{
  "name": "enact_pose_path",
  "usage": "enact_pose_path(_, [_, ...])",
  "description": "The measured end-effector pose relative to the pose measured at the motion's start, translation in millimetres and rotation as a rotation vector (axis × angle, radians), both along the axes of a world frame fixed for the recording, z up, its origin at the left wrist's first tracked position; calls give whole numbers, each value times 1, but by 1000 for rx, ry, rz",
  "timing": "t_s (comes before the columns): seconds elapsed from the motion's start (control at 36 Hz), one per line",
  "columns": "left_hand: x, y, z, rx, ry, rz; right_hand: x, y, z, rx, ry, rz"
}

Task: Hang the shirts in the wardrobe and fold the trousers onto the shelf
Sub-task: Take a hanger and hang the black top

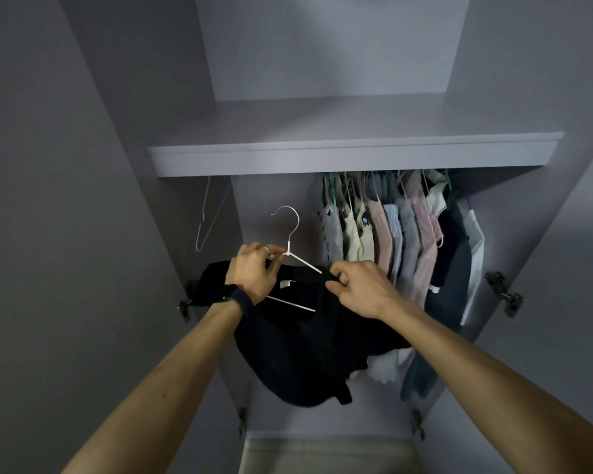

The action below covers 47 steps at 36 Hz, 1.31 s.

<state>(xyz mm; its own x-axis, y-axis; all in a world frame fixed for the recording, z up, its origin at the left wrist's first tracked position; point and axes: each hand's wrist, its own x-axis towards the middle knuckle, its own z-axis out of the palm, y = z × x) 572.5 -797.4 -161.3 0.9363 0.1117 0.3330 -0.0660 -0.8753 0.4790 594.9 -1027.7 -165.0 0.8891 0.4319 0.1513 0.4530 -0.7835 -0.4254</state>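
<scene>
A person stands at an open wardrobe [274, 189], both bare forearms reaching up into it. The left hand [252, 270] is clenched round a white hanger [305, 263] just where its hook meets the two sloping arms; the hook points up and curls to the left, free of any rail. A ring [267, 249] sits on one finger of that hand and a dark band [237, 300] circles the wrist. The right hand [355, 289] pinches the black shirt [298, 354] between thumb and curled fingers at the hanger's right-hand end, near the neck opening. The black shirt is draped over the hanger, in the air in front of the wardrobe's lower compartment, and hangs down in loose folds below both hands; a small pale label [286, 283] shows inside it, and the hanger's lower bar is visible across the dark cloth. Above the hands runs a pale shelf [322, 155]. Under the shelf, to the right, a row of hung garments [394, 234] in pale pink, cream, blue, stripes and navy is packed close together, just beside the black shirt. To the left, an empty wire hanger [204, 220] hangs under the shelf. Metal hinges [504, 295] show on the wardrobe's side edges.
</scene>
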Motion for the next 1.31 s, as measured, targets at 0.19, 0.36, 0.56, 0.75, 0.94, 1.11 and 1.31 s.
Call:
enact_pose_path(0.19, [4, 34, 25, 173, -8, 66, 8, 21, 8, -11, 157, -108])
enact_pose_path(0.36, [24, 65, 64, 374, -222, 108, 33, 42, 25, -50, 222, -164])
enact_pose_path(0.56, [76, 92, 74, 525, -287, 166, 69, 65, 18, -89, 246, -239])
enact_pose_path(0.75, [110, 85, 47, 358, -411, 196, 107, 87, -24, -7, 231, -294])
enact_pose_path(0.94, [124, 82, 41, 320, -533, 218, 142, 94, -60, 130, 138, -347])
enact_pose_path(1.11, [123, 92, 41, 329, -563, 185, 166, 100, -46, 220, -35, -399])
enact_pose_path(1.31, [121, 93, 38, 303, -570, 166, 190, 115, -6, 222, -112, -500])
